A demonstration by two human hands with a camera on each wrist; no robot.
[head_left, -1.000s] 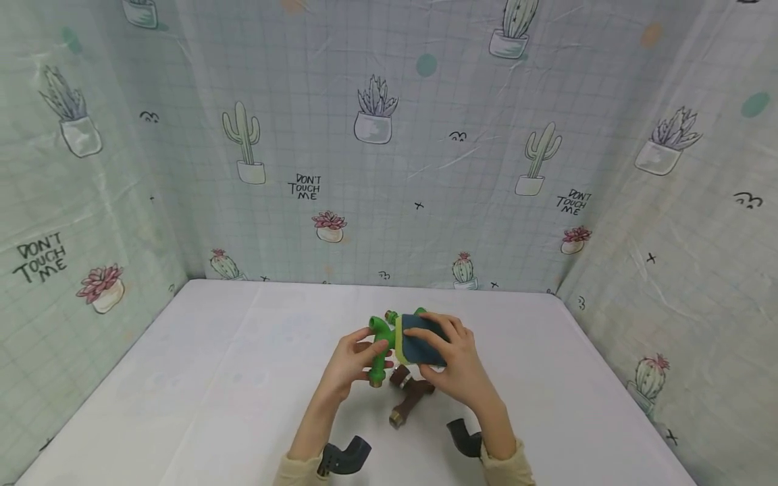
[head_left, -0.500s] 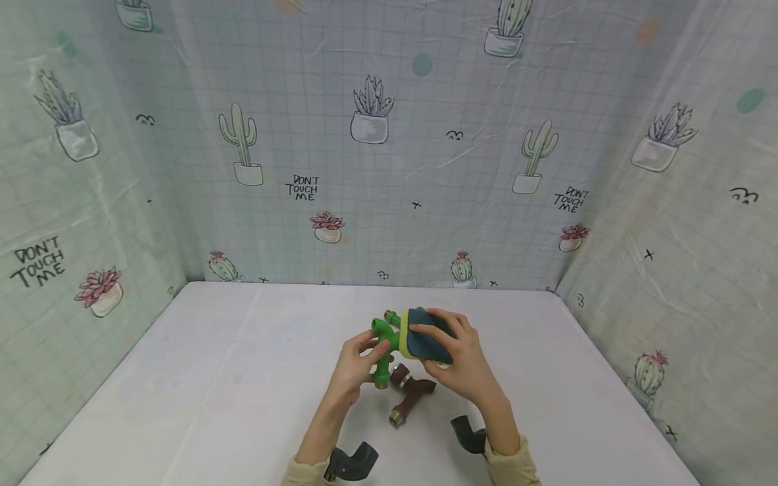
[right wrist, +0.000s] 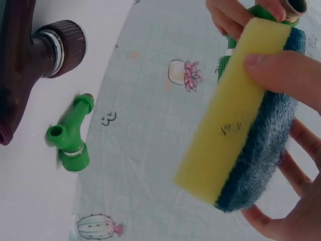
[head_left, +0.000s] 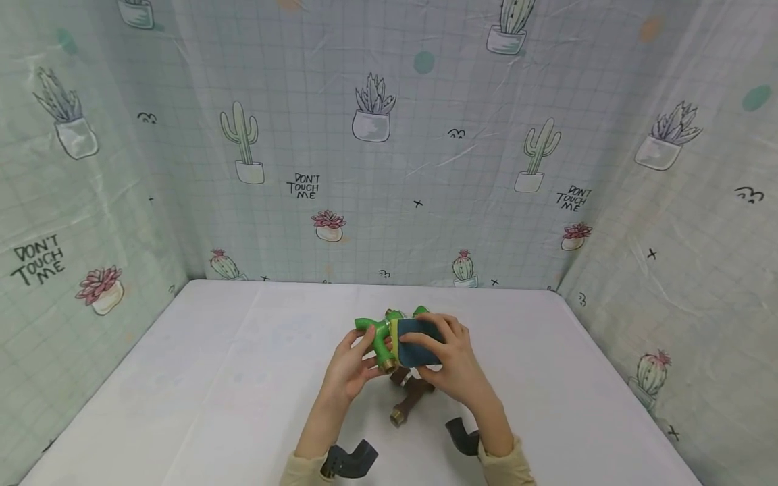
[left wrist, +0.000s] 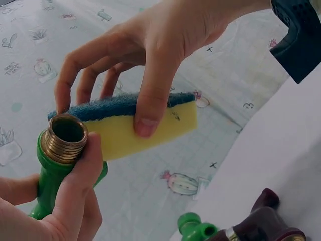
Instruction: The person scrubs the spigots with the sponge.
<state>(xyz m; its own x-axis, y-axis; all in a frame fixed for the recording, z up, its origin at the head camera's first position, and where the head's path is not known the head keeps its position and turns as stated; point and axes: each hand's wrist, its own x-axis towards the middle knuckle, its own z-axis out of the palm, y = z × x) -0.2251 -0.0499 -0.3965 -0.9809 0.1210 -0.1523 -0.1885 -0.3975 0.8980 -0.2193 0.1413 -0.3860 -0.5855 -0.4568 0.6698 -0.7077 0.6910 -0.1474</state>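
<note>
My left hand (head_left: 351,368) holds a green Y-shaped pipe fitting (head_left: 381,345) above the table, its threaded brass end (left wrist: 64,148) tilted down to the right in the head view. A thumb and fingers wrap the green body just below the thread in the left wrist view. My right hand (head_left: 456,361) pinches a sponge (head_left: 419,343) with a yellow foam side and a dark blue scouring side (right wrist: 261,145). The thumb lies on the yellow foam, fingers on the blue. One end of the sponge is right at the green fitting.
On the white table (head_left: 255,378) below the hands lies a brown pipe fitting (head_left: 416,393) with a brass end. Another green fitting (right wrist: 72,128) lies farther back beside it. A cactus-print cloth (head_left: 389,202) hangs behind and along both sides.
The held green fitting has turned, its top end swinging left and its brass end right. The left hand has rolled with it. The sponge shifts right, then back left.
</note>
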